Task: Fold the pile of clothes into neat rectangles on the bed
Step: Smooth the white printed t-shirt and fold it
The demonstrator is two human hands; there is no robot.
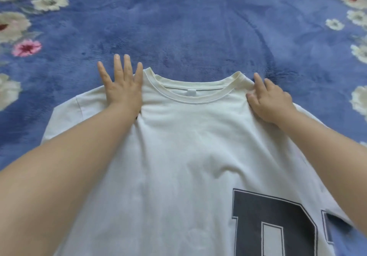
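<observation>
I have the white T-shirt [178,136] spread face-up on the bed [188,27], left hand [123,88] flat on 1 shoulder, right hand [268,102] pinching the other, no fold made yet.

Soft, even daylight with barely any shadows or glare, slightly hazy overall, and wide-angle stretching and blur towards the near corners and edges.

one T-shirt [178,146], two hands, one blanket [188,27]
</observation>
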